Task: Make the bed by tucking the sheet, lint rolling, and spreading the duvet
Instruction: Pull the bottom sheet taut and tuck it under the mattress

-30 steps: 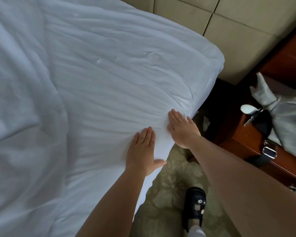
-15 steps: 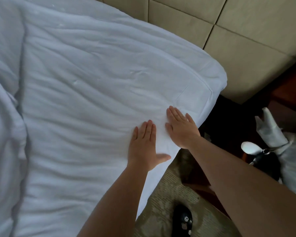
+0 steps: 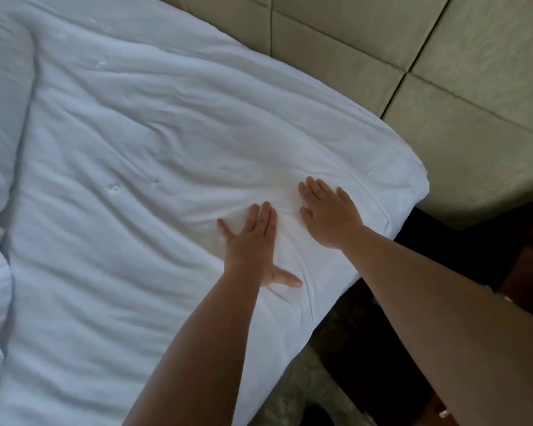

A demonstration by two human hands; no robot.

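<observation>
— What is the bedding like?
— The white cloth duvet point(image 3: 166, 167) is matt and soft, puffed, creased all over in shallow wrinkles, with a stitched seam near its corner.
— And behind it?
— The beige padded headboard panels point(image 3: 462, 96) look like smooth leather or vinyl with a faint sheen, split by dark grooves. The patterned greenish carpet point(image 3: 317, 392) looks matt and rough.

Both bare forearms reach forward from the near right. The left hand point(image 3: 254, 244) lies flat, palm down, fingers straight and together, thumb splayed out to the right. The right hand point(image 3: 328, 212), just beside it and farther right, is also flat with fingers extended.
</observation>
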